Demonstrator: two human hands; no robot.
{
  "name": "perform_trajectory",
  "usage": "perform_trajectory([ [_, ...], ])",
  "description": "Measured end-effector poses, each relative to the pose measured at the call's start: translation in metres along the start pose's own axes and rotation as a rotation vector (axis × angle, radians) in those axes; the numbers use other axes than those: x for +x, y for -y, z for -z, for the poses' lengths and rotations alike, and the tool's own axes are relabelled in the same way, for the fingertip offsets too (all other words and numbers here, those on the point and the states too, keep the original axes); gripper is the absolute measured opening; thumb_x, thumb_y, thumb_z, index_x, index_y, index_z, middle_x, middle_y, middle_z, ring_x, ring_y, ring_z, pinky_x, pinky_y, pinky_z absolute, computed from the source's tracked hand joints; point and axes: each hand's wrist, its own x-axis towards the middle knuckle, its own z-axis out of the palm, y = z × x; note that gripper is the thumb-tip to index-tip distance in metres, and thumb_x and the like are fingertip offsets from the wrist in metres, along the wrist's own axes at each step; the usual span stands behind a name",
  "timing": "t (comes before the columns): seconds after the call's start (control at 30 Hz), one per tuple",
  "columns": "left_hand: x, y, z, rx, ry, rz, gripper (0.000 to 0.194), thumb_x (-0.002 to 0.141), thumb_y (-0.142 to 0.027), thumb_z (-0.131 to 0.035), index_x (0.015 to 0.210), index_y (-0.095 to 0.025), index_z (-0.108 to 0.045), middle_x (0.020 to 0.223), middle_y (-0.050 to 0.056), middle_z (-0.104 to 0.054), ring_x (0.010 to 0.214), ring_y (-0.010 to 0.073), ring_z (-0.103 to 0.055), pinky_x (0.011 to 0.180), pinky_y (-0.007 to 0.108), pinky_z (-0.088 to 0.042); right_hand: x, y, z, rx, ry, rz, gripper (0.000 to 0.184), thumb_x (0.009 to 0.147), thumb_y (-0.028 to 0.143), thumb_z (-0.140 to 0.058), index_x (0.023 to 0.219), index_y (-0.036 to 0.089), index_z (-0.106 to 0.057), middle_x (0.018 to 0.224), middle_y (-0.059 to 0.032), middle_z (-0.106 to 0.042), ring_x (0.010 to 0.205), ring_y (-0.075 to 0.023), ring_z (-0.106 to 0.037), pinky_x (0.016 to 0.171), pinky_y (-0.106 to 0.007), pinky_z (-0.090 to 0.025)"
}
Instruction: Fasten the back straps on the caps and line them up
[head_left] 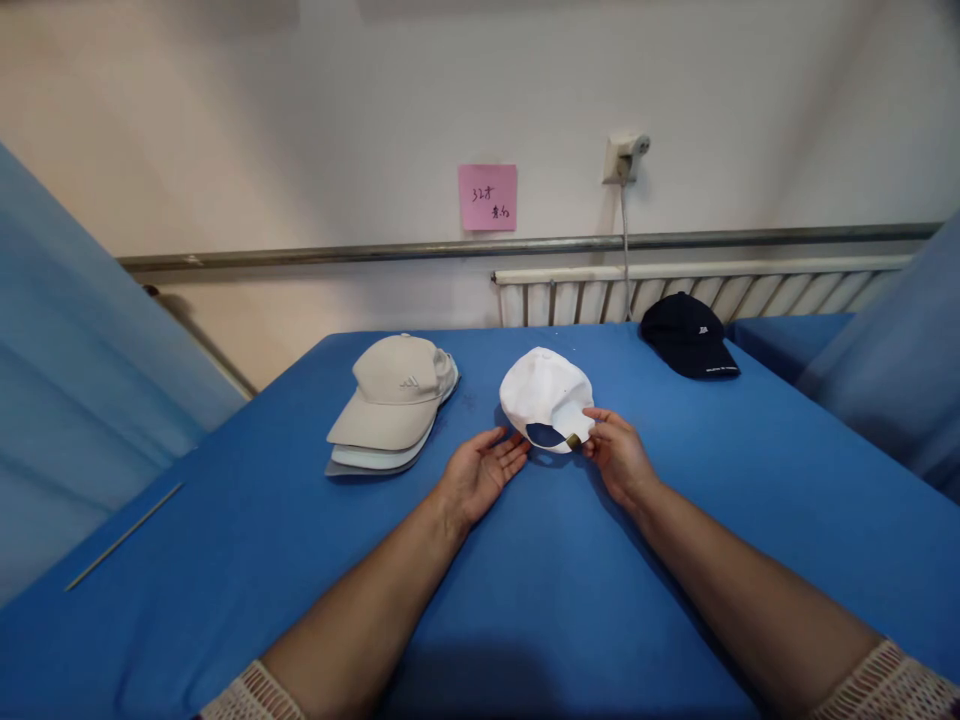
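Observation:
A white baseball cap (536,390) is in the middle of the blue-covered surface, its back opening and brass-coloured strap buckle facing me. My right hand (619,455) pinches the cap's right rear edge, where a white tag-like piece shows. On the other side, my left hand (487,475) lies palm up with fingers stretched out, their tips at the cap's lower left edge. Left of it is a stack of several caps, with a beige cap (397,385) on top and lighter and grey brims beneath. A dark navy cap (686,335) rests at the back right.
A thin stick (124,537) lies on the blue sheet (525,600) at the left. Behind stand a radiator (705,290), a metal rail (375,252) and a wall socket (621,160) with a hanging cord. Blue curtains (82,370) flank both sides. A pink note (487,198) is on the wall.

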Motion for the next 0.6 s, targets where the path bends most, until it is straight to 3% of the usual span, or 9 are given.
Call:
perform_trajectory([
  [0.17, 0.007, 0.0, 0.004, -0.072, 0.049, 0.028, 0.01, 0.082, -0.014, -0.052, 0.09, -0.012, -0.058, 0.109, 0.018, -0.065, 0.104, 0.0242, -0.065, 0.09, 0.037, -0.052, 0.0, 0.002, 0.001, 0.02, -0.015, 0.067, 0.032, 0.057, 0.017, -0.062, 0.088, 0.019, -0.062, 0.066, 0.0019, -0.06, 0.05, -0.0096, -0.047, 0.046, -0.023, -0.038],
  [0.33, 0.021, 0.002, 0.004, -0.12, 0.098, 0.017, 0.015, 0.085, -0.011, -0.048, 0.093, -0.011, -0.06, 0.096, 0.014, -0.068, 0.093, 0.0203, -0.067, 0.087, 0.034, -0.053, -0.003, -0.003, 0.0, 0.013, -0.005, 0.065, 0.03, 0.058, 0.016, -0.063, 0.088, 0.018, -0.063, 0.068, 0.001, -0.062, 0.051, -0.0094, -0.048, 0.048, -0.023, -0.039],
  [0.5, 0.028, 0.001, 0.006, -0.069, -0.001, -0.131, 0.015, 0.084, -0.006, -0.053, 0.095, -0.011, -0.062, 0.087, 0.01, -0.069, 0.081, 0.0159, -0.067, 0.08, 0.029, -0.054, -0.005, -0.005, -0.002, 0.031, -0.033, 0.053, 0.028, 0.065, 0.023, -0.07, 0.092, 0.019, -0.063, 0.074, -0.0003, -0.065, 0.062, -0.0119, -0.057, 0.055, -0.023, -0.045],
  [0.6, 0.025, 0.0, 0.009, -0.018, -0.051, -0.187, 0.015, 0.081, -0.004, -0.06, 0.094, -0.011, -0.062, 0.088, 0.009, -0.069, 0.079, 0.0157, -0.067, 0.077, 0.027, -0.055, -0.001, -0.003, 0.002, 0.103, -0.051, -0.013, 0.037, 0.064, 0.021, -0.073, 0.099, 0.02, -0.061, 0.082, -0.0011, -0.068, 0.068, -0.0132, -0.061, 0.06, -0.024, -0.049],
])
